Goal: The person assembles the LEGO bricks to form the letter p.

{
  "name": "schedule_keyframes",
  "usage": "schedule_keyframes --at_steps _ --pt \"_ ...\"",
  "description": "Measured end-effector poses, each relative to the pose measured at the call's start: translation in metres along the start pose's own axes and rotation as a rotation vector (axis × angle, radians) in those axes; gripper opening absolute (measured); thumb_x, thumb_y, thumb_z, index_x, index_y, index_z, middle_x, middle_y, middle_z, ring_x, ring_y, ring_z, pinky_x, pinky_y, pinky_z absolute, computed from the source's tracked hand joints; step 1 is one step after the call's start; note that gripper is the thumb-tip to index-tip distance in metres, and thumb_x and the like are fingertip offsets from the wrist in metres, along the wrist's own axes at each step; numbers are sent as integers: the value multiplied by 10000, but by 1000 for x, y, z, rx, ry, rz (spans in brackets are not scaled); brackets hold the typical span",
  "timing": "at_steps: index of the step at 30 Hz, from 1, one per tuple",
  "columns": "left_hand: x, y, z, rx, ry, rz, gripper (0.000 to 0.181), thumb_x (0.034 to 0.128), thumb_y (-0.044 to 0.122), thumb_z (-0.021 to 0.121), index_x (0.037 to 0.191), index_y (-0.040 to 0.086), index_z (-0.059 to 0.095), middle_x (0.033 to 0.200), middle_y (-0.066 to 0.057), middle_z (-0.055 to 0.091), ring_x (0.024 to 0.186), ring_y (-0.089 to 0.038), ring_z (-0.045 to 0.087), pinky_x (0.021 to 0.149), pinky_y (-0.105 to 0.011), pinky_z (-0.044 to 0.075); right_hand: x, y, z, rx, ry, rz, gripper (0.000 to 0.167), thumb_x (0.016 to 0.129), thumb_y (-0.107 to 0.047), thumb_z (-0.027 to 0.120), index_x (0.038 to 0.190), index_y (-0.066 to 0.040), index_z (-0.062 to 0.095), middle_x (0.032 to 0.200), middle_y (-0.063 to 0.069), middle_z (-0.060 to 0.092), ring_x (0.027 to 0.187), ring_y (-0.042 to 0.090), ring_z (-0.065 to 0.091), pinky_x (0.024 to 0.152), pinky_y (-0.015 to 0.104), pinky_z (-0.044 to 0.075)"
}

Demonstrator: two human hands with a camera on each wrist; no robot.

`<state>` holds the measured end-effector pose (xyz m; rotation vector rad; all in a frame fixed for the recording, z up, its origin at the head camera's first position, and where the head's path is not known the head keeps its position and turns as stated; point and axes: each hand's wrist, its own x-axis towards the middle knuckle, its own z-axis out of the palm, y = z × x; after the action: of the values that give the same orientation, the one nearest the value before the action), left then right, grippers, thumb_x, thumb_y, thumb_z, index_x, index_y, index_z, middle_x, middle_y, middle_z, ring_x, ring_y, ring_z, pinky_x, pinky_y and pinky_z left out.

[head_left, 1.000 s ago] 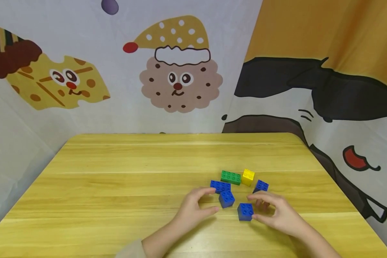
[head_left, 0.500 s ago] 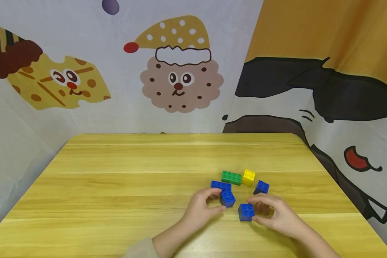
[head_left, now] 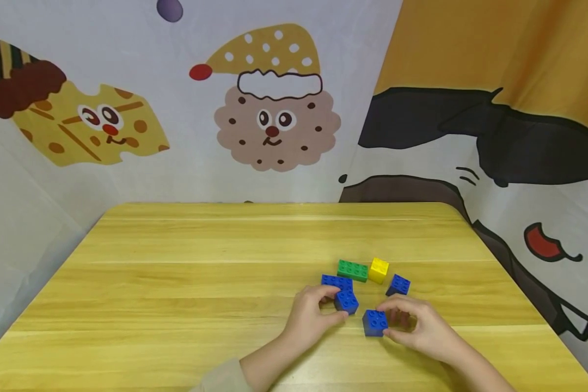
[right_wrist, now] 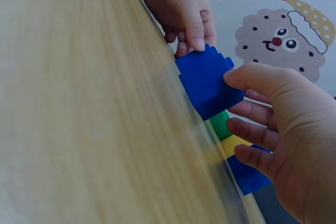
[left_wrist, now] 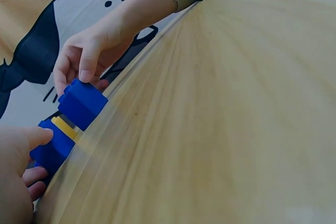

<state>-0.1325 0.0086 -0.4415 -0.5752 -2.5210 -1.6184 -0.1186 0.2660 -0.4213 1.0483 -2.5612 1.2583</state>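
My left hand (head_left: 307,318) pinches a small blue brick (head_left: 346,302) between thumb and fingers, at the near corner of a longer blue brick (head_left: 337,282). To its right, my right hand (head_left: 423,329) has thumb and index finger on another small blue brick (head_left: 374,323); its other fingers curl loosely behind. A gap separates these two small bricks. The left wrist view shows the left thumb flat on its brick (left_wrist: 55,150). In the right wrist view, the right thumb rests on the edge of its brick (right_wrist: 207,85).
Behind the hands lie a green brick (head_left: 353,270) and a yellow brick (head_left: 379,270), side by side. Another blue brick (head_left: 399,285) sits just beyond the right hand. The wooden table (head_left: 176,272) reaches back to a printed cloth (head_left: 191,179).
My left hand has moved right and closed on the small blue brick beside the long one. The right hand's index finger has come down onto its brick. The bricks look unmoved on the table.
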Motion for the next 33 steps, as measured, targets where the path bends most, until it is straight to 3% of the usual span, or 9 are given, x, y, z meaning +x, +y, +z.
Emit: schedule_keyframes --at_steps 15,20,33 --pt "-2 4 -5 -63 -27 -43 380 765 171 807 1109 67 683 978 51 633 912 -135 561 821 -277 475 0 -1 0 -20 11 17 448 711 -15 821 1093 -185 660 924 -100 613 678 115 536 555 250 458" --pt "-4 5 -12 -91 -39 -69 393 770 172 800 1131 79 677 992 32 633 927 -160 576 833 -296 481 1 -4 0 -17 32 -26 471 695 19 819 1095 -172 660 925 -88 615 681 118 534 552 248 459" --pt "-10 0 -40 -97 -65 -41 428 758 183 803 1154 86 673 1003 16 623 916 -183 552 799 -327 467 10 -15 -4 -46 87 -66 507 682 42 816 1113 -177 664 1000 -56 637 734 105 544 567 246 465"
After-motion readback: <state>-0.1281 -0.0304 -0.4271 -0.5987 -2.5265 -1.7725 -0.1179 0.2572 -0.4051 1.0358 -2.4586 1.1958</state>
